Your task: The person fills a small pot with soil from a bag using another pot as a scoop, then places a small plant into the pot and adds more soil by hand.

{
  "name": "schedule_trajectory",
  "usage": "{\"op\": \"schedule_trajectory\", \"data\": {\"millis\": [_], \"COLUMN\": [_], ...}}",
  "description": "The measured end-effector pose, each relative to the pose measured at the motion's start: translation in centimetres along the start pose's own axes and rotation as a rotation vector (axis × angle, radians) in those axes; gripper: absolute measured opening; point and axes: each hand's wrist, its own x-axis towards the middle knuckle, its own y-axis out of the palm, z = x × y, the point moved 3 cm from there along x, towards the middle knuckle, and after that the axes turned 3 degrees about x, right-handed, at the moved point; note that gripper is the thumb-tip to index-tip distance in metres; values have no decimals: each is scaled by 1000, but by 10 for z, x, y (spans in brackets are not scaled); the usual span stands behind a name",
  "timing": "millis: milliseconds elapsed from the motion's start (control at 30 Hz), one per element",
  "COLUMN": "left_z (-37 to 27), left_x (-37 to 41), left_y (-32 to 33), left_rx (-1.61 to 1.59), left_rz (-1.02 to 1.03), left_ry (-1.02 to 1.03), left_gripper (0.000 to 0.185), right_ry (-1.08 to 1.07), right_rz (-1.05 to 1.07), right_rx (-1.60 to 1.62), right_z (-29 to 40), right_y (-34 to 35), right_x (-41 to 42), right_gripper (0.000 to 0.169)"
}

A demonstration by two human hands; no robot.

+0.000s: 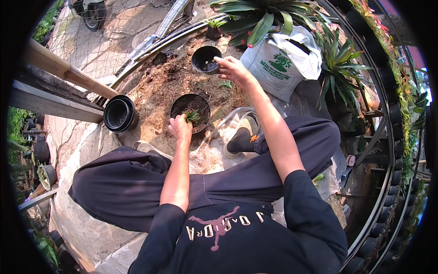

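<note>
My left hand (180, 129) holds a small green plant (192, 116) over the near left part of a black plastic pot (207, 102), which has dark soil in it. Farther off, my right hand (232, 70) grips the rim of another black plastic pot (202, 59); its mouth faces me and pale spots show inside. Brown loose potting material (147, 89) lies under and around both pots. Nested black pots (119, 113) stand to the left of my left hand.
A white printed sack (273, 68) stands at the right, beside broad-leaved plants (337, 65). A small potted plant (214, 30) sits at the back. Wooden poles (68, 73) come in from the left, near wire netting (116, 37). Clear plastic (208, 159) lies by my feet.
</note>
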Motion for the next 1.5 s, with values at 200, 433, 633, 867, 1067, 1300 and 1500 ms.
{"op": "schedule_trajectory", "data": {"millis": [200, 433, 633, 867, 1067, 1300, 1500], "left_z": [-7, 0, 0, 9, 8, 10, 8], "left_x": [-2, 2, 0, 5, 6, -2, -4], "left_y": [-10, 1, 2, 10, 16, 13, 12], "left_rx": [8, 2, 19, 38, 82, 94, 132], "left_rz": [-21, -40, 21, 10, -32, -155, -197], "left_ry": [-61, -58, -28, 28, 37, 126, -19], "left_gripper": [23, 19, 22, 18, 12, 18, 16], "right_ry": [-33, -278, -143, -27, -83, -228, -234], "right_rz": [36, -284, -925, -770, -794, -779, -740], "right_rx": [-311, -264, -514, -1044, -1160, -1104, -1015], "right_z": [126, 222, 217, 189, 158, 140, 139], "right_y": [-28, -129, -248, -264, -283, -280, -285], "right_x": [-52, -139, -172, -104, -73, -65, -59], "right_gripper": [55, 56, 82, 102, 91, 86, 88]}}
